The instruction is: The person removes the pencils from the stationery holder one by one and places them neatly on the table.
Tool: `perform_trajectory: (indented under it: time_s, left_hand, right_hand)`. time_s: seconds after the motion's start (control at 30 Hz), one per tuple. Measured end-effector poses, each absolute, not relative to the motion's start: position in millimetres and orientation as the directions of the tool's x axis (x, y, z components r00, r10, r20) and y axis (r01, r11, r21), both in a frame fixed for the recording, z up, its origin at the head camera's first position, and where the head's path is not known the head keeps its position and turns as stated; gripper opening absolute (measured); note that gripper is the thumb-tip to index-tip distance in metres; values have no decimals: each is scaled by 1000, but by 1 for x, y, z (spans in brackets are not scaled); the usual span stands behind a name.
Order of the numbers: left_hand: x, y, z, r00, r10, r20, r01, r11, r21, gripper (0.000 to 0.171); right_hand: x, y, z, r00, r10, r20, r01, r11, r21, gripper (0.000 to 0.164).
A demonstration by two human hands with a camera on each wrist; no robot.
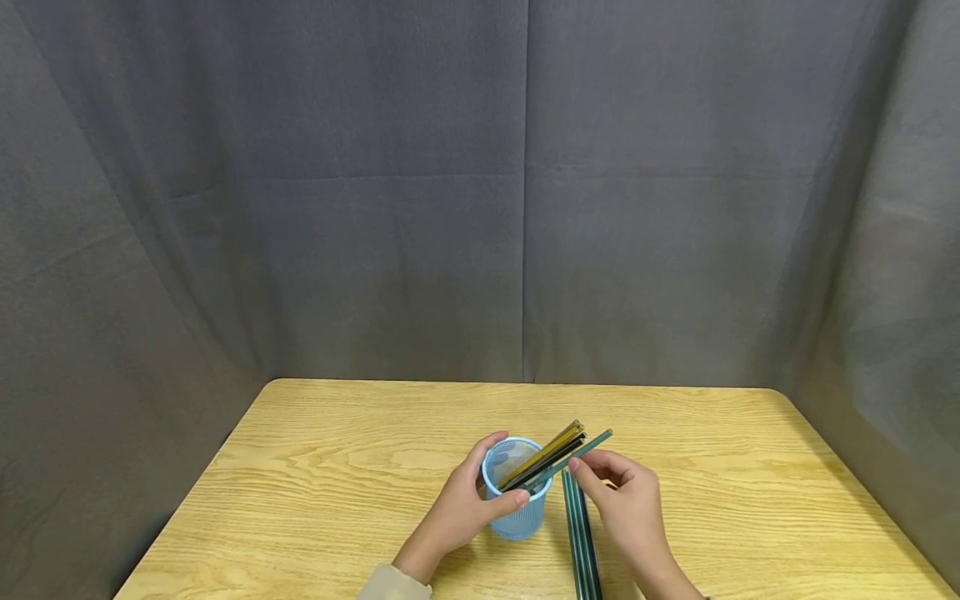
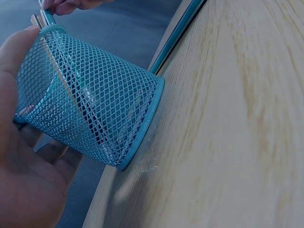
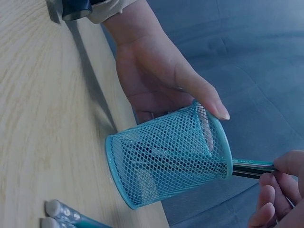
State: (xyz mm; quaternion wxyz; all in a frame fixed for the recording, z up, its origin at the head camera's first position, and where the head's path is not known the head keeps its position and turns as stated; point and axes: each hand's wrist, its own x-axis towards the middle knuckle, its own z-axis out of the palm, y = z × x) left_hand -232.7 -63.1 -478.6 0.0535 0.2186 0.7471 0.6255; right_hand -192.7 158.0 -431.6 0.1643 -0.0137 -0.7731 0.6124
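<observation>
Left hand point(image 1: 468, 504): curled about the left side of the mesh cup point(image 1: 517, 523), thumb over the near rim, presumably to brace it. The cup's base appears to meet the desk point(image 1: 315, 500). Inside the cup, yellow and black pencils point(image 1: 546, 455) lean right, ends above the rim. Loose pencils point(image 1: 582, 542) lie side by side just right of the cup (near ends pass out of the head view), probably for a short reach. Right hand point(image 1: 626, 496), right of the cup: pinching a green pencil point(image 1: 597, 442) at the rim between thumb and fingers, a grip suited to a thin shaft. Room to move: ample left and right of the cup; the desk's far edge lies well beyond it.
</observation>
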Motion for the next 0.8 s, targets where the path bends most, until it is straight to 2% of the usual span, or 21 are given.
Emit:
perform_trajectory:
  time_s: [0.8]
  left_hand:
    - [-233, -63, -480, -902, 390, 186, 255, 135, 957, 74]
  right_hand:
    - [-189, 168, -417, -933, 257, 250, -205, 188, -960, 20]
